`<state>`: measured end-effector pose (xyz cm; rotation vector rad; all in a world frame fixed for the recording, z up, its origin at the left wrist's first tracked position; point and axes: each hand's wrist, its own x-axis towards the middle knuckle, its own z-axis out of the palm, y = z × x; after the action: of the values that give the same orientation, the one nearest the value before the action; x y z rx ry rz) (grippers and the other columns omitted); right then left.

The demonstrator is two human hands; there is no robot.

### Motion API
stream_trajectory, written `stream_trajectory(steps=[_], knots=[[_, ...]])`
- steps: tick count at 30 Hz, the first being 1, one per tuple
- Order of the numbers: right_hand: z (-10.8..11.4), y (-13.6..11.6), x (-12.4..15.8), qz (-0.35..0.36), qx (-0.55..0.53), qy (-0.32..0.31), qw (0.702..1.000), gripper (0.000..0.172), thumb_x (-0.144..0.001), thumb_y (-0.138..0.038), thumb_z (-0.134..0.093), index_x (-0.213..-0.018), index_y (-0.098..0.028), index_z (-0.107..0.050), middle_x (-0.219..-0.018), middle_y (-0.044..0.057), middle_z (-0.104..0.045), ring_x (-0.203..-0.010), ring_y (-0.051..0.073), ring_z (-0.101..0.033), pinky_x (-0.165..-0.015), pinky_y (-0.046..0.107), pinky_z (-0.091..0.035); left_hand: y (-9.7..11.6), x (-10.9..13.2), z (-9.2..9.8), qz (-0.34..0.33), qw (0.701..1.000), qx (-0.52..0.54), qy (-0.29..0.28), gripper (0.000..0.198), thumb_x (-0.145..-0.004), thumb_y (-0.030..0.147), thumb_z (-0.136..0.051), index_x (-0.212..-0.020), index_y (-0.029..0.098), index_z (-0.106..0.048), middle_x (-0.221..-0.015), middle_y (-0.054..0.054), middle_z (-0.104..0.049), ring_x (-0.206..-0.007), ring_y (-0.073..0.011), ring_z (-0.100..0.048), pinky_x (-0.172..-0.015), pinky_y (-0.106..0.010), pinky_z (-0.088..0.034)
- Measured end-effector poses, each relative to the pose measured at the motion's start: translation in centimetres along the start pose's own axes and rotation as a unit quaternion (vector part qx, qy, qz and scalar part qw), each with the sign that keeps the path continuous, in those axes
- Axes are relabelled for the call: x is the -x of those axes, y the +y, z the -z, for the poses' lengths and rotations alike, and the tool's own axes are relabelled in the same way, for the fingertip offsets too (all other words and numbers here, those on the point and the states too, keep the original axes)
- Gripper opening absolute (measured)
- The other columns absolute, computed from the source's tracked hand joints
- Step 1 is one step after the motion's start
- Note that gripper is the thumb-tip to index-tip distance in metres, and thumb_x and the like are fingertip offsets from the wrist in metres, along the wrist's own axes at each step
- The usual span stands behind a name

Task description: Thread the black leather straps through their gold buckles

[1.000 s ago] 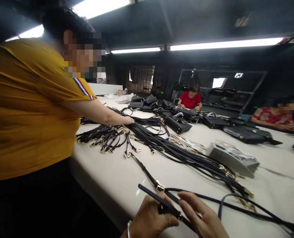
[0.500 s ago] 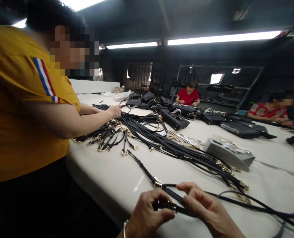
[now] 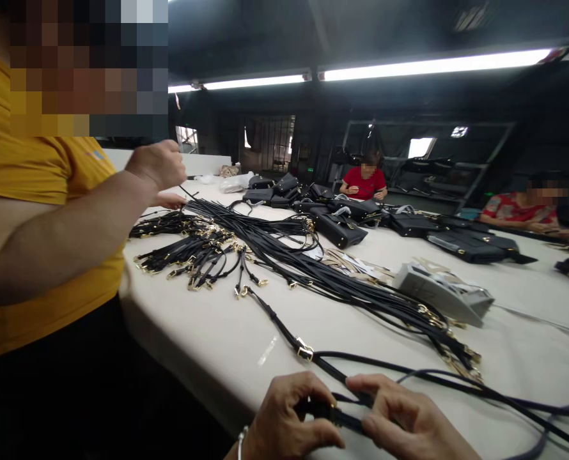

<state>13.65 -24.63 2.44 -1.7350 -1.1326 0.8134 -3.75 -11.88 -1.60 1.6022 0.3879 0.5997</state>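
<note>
At the bottom edge, my left hand [image 3: 291, 421] and my right hand [image 3: 406, 421] both pinch a thin black strap [image 3: 412, 374] at a small buckle between them. The strap runs left across the white table [image 3: 208, 332] past a gold buckle [image 3: 305, 349] and right toward the table's far side. A long bundle of black straps with gold clasps [image 3: 313, 275] lies diagonally across the table beyond my hands.
A person in a yellow shirt [image 3: 39, 223] stands close on the left, a fist [image 3: 157, 165] raised above the strap pile. A grey box [image 3: 442, 294] lies right of the bundle. Black bags [image 3: 339, 230] crowd the far table, where two seated people work.
My hands slid together along the strap and now grip it at the buckle. The person in yellow lifted an arm off the strap pile and moved closer to me.
</note>
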Motion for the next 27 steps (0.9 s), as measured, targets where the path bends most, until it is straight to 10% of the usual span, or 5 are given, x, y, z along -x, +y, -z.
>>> stream_trajectory(steps=[12, 20, 27], knots=[[-0.3, -0.1, -0.4, 0.006, 0.017, -0.024, 1.0, 0.029, -0.074, -0.041, -0.071, -0.053, -0.022, -0.064, -0.108, 0.008, -0.072, -0.099, 0.03, -0.066, -0.089, 0.037, -0.044, 1.2, 0.3, 0.5, 0.11, 0.992, 0.046, -0.031, 0.025, -0.059, 0.012, -0.08, -0.081, 0.014, -0.068, -0.069, 0.002, -0.062, -0.063, -0.0107, -0.05, -0.057, -0.021, -0.036], [-1.4, -0.6, -0.3, -0.003, -0.044, -0.046, 0.998, 0.037, -0.077, -0.053, -0.069, -0.058, -0.021, -0.066, -0.109, 0.008, -0.071, -0.104, 0.03, -0.064, -0.091, 0.036, -0.044, 0.9, 0.6, 0.0, 0.034, 0.996, -0.081, -0.032, 0.024, -0.062, 0.02, -0.086, -0.082, 0.017, -0.075, -0.069, 0.001, -0.065, -0.063, -0.0118, -0.053, -0.061, -0.022, -0.039], [-0.5, -0.2, 0.0, 0.008, 0.058, -0.054, 0.997, 0.037, -0.081, -0.057, -0.065, -0.066, -0.023, -0.068, -0.11, 0.006, -0.071, -0.104, 0.026, -0.064, -0.097, 0.032, -0.044, 0.6, 0.6, 0.1, -0.012, 1.0, 0.008, 0.009, 0.026, -0.062, 0.022, -0.084, -0.085, 0.016, -0.075, -0.078, -0.003, -0.069, -0.07, -0.0148, -0.059, -0.065, -0.022, -0.043]])
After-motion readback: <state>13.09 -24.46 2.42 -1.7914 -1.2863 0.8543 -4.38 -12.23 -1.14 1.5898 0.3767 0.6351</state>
